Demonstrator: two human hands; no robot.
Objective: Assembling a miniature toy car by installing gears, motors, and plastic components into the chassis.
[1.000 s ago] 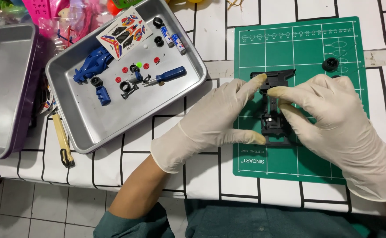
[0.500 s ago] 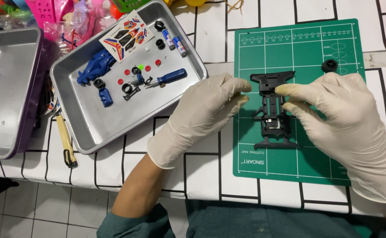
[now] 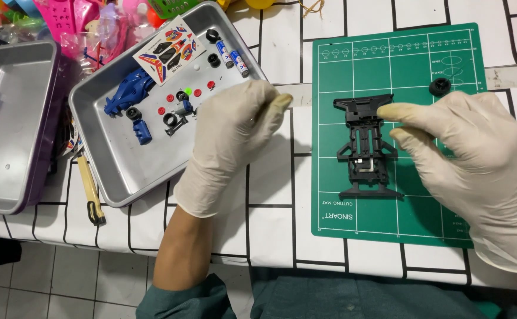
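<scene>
The black toy car frame lies flat on the green cutting mat, which sits on the bench covered with a white cloth with black lines. The right hand, in a pale glove, comes in from 3 o'clock; its fingertips rest on the frame's right edge near the top, touching rather than gripping it, and the fingers are loosely spread. A small black wheel lies on the mat at 12 o'clock of that hand, just beside the knuckles.

The left hand, also gloved, hovers at 9 o'clock of the frame, over the right rim of the metal tray. Its fingers are curled inward and whether they pinch anything cannot be told.

In the tray lie a blue car shell, a sticker sheet, two batteries, small red discs and black wheels. A second, grey tray stands at 9 o'clock of the first, and a wooden-handled tool lies between them.
</scene>
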